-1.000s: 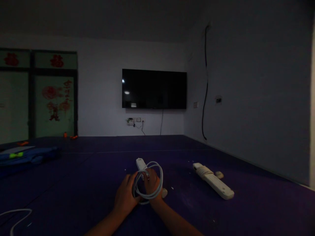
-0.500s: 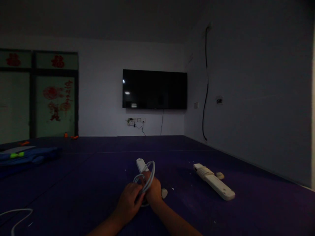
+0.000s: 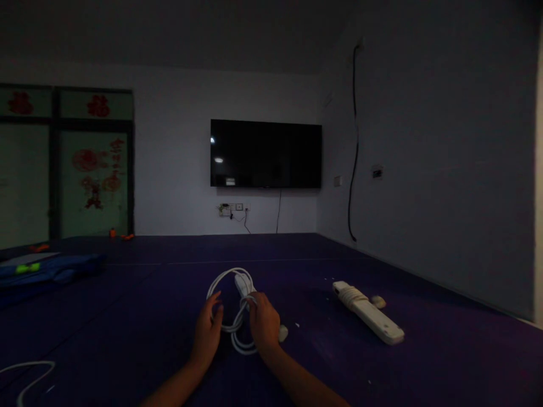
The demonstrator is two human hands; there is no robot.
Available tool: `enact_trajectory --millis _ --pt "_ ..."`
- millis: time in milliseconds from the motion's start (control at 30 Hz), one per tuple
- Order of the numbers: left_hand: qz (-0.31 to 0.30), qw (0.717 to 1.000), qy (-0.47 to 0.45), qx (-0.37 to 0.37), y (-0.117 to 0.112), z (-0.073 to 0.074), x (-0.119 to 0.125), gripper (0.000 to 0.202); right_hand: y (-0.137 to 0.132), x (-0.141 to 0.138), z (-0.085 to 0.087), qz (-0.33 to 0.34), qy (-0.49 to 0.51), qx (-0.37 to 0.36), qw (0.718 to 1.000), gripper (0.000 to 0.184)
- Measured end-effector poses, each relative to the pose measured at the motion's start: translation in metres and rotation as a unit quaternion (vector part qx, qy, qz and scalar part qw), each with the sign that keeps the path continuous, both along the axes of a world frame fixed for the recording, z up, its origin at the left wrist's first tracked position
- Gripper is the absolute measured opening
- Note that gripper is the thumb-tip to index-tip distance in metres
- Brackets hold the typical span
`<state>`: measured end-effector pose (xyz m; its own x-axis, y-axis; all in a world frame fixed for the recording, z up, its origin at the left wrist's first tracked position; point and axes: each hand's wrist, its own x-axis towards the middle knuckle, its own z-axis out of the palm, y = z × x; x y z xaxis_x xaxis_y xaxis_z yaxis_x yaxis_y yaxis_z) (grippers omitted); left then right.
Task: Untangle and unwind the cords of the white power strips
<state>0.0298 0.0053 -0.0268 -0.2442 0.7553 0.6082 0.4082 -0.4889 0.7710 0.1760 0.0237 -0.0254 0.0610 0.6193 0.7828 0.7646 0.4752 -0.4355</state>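
A white power cord (image 3: 229, 271) is bunched in wide loops between my hands, low in the middle of the view. My left hand (image 3: 207, 332) curls around the left side of the big loop, its thumb and fingertips a little apart. On the other side, my right hand (image 3: 264, 321) grips the cord where the loops cross. Behind the loops lies a white power strip (image 3: 243, 284), partly hidden by the cord and my right hand. A pale plug (image 3: 283, 333) shows just right of that hand.
On the purple surface (image 3: 161, 350), a second white power strip (image 3: 373, 317) lies at right, cord wrapped around it, its plug (image 3: 378, 302) beside it. Blue cloth (image 3: 63, 271) lies at left, and a loose white cable (image 3: 40, 362) at lower left. A television (image 3: 266, 154) hangs on the far wall.
My left hand has moved left, away from my right hand. The cord loops, bunched tightly before, are now spread wider between the hands. The right hand stays nearly in place.
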Motion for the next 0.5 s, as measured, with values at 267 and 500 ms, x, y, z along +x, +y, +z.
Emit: enact_trajectory --millis 267,500 --pt "-0.051 0.992 0.099 -0.051 -0.002 -0.004 0.005 0.073 -0.001 0.003 0.002 0.033 0.084 0.011 0.996 0.026" --pt "-0.116 0.991 -0.021 -0.059 0.004 -0.012 0.003 0.080 -0.006 0.000 0.002 0.083 0.046 0.055 0.994 0.023"
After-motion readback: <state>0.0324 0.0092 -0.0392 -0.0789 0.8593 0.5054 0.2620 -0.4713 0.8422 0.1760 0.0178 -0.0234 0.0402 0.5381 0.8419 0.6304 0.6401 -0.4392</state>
